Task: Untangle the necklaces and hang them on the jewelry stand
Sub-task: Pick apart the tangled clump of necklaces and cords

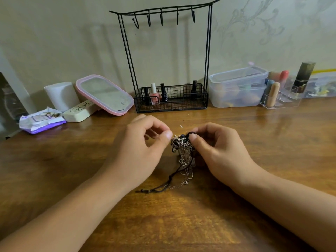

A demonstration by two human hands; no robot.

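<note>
We see wooden counter (181,224), brown, glossy, grain mottled, pale reflections along far edge. Behind it we note cream wall (63,33), plain at left, faint raised floral scrollwork (254,20) at upper right. Light soft and dim, we think; gentle shadows fall on wall. Far left, dark edge we cannot identify.
</note>
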